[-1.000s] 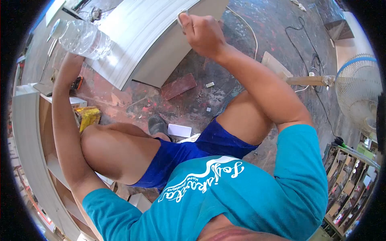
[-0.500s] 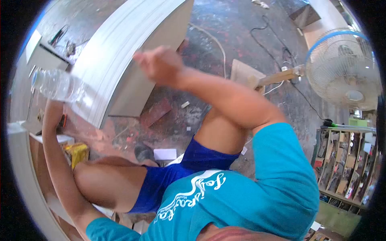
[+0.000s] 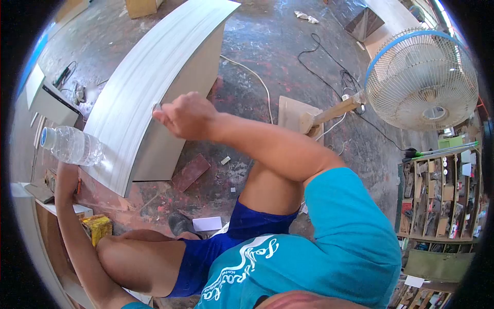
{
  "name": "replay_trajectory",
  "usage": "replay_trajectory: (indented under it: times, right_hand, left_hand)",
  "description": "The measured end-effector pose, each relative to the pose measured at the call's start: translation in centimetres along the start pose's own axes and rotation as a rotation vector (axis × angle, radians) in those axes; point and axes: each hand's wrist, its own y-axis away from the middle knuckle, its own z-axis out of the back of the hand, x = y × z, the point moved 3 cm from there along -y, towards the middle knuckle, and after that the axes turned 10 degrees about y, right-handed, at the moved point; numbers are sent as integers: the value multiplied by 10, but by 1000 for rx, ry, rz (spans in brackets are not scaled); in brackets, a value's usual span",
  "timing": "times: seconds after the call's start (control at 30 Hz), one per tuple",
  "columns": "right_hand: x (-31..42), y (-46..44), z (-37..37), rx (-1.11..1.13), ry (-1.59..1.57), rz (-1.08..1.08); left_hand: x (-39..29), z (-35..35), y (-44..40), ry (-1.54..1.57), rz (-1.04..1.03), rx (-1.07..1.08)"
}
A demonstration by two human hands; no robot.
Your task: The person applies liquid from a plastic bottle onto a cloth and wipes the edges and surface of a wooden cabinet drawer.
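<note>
A curved box-like piece with a pale wood-grain top [image 3: 149, 67] and grey side stands on the floor before me. My right hand [image 3: 188, 116] is closed at the long right edge of that top, thumb and fingers pinched together. A small pale bit shows at the fingertips, too small to name. A clear plastic water bottle [image 3: 77, 146] with a blue cap lies tilted at the near left, overlapping the top's corner in view. My left hand [image 3: 68, 175] is just below the bottle, its fingers mostly hidden behind it. Something orange shows beside that wrist.
A standing fan [image 3: 424, 80] with a wooden base is on the right, with cables [image 3: 329, 62] across the floor. A compartment shelf [image 3: 437, 198] full of small items stands at far right. A reddish block [image 3: 191, 173], a white piece [image 3: 207, 224] and a yellow container [image 3: 96, 228] lie near my legs.
The view has shifted, so the scene sits lower and further left. My right hand has moved a little along the top's edge toward its near end, still closed.
</note>
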Motion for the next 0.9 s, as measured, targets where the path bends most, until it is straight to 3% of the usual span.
replay_trajectory:
  times: [0.1,0.3,0.4,0.5,0.6,0.7,0.8,0.9]
  right_hand:
    - [-22,-6,8,-97,-8,-103]
    - [-2,1,0,-17,25,66]
    - [-29,-7,7,-139,57,-70]
    - [-35,-8,7,-124,74,-113]
    - [-9,2,-4,27,59,106]
    - [-17,-1,-7,-19,91,147]
    - [-43,-8,4,-122,88,20]
    - [-28,-1,-8,-59,62,82]
  left_hand:
    - [-3,-2,-1,21,-26,25]
    - [-6,-4,0,30,-37,-14]
    - [-3,-3,-1,-4,-65,0]
    - [-14,-6,3,-17,-24,-22]
    - [-13,-6,3,-4,14,-28]
    - [-16,-7,3,22,26,-19]
    - [-6,-6,4,52,-29,-40]
    - [-5,-4,1,34,-13,-7]
